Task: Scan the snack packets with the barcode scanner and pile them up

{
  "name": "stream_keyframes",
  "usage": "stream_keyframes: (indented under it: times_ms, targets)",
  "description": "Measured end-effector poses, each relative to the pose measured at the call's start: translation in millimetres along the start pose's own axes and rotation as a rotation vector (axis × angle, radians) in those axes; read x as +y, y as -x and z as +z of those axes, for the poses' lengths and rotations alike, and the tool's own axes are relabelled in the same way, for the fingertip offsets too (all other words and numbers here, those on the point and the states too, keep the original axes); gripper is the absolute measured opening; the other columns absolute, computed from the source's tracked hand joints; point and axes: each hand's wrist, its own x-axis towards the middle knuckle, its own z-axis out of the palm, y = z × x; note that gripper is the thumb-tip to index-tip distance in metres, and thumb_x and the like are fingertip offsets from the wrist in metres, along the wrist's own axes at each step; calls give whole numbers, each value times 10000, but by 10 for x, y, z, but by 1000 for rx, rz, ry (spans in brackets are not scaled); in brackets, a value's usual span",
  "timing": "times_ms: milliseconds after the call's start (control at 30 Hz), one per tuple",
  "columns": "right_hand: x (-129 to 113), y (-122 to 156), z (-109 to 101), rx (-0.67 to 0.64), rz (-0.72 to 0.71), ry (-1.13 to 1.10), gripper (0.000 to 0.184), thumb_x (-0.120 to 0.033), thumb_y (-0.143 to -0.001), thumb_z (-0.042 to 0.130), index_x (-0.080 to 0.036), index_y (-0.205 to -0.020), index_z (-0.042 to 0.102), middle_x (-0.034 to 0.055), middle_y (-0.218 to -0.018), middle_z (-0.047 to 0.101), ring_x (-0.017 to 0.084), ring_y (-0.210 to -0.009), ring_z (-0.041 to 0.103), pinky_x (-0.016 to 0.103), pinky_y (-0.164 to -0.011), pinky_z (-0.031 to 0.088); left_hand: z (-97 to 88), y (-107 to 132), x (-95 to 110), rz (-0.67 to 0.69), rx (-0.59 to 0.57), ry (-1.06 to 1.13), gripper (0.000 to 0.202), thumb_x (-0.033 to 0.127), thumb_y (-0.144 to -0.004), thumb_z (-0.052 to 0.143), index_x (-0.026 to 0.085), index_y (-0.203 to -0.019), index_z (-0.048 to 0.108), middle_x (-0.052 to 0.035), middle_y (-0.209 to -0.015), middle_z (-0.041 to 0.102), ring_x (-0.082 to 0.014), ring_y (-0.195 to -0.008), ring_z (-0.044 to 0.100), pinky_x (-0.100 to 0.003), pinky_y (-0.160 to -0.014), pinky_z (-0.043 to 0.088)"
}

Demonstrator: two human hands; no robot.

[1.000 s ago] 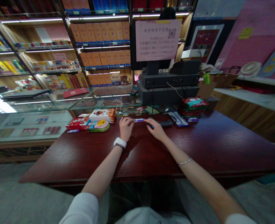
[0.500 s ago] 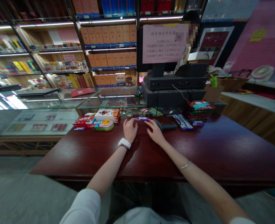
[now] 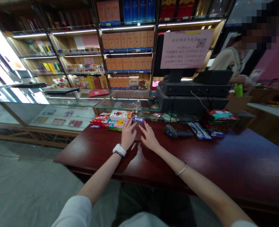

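Observation:
My left hand and my right hand both rest flat on the dark red wooden counter, fingers spread, holding nothing. Just beyond the fingertips lies a small purple packet. To the left of my left hand sits a pile of colourful snack packs. A black barcode scanner lies on the counter to the right of my right hand. My left wrist wears a white watch, my right a thin bracelet.
A cash register with a pink paper notice stands behind the counter. A stack of red and green packets and long wrapped bars lie at the right. Glass display cases and stocked shelves fill the left. A person stands behind the register.
Both hands let go of the purple packet and slid left, now lying flat on the counter. The view has swung left and a person behind the register has come into sight.

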Motion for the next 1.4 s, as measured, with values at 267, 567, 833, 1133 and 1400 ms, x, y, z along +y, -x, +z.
stream_keyframes:
  times_ms: [267,567,833,1133,1400]
  targets:
    - [-805,-267,528,-224,-29,54,788,-150,-808,489,-210,-1552,234,119,-1650,36,302,-1516,6,595,-1184,106,-554,203,-619,-118,106,-116,413,131,-824,529,227,-1203,663,-67,-1494,480,-270,-1415,382,-496,-1192,296]
    - [-1474,-583,1114,-345,-49,8,764,-186,-827,503,-183,-1545,243,138,-1648,25,328,-1512,34,641,-1163,92,-1093,422,-1288,-362,73,-235,361,173,-829,535,239,-1150,688,-68,-1464,517,-298,-1384,425,-588,-1174,253]
    - [-1828,-847,1578,-477,-17,-16,668,-274,-912,441,-136,-1538,255,169,-1637,88,325,-1512,59,649,-1157,73,-1324,463,-1750,-638,-88,-305,379,157,-846,488,243,-1157,686,-91,-1443,539,-298,-1371,444,-678,-1163,112]
    - [-1976,-1047,1763,-475,-10,62,577,-362,-969,347,-138,-1501,352,185,-1611,206,326,-1495,170,624,-1161,48,-1373,381,-2019,-689,-179,-328,409,154,-831,473,217,-1207,622,-119,-1432,546,-283,-1360,455,-641,-1156,195]
    - [-1923,-1173,1924,-424,-64,100,602,-422,-988,303,-132,-1516,329,161,-1616,207,304,-1492,191,557,-1184,91,-1375,291,-2182,-670,-212,-368,401,189,-858,435,205,-1241,552,-121,-1415,559,-244,-1357,462,-533,-1182,227]
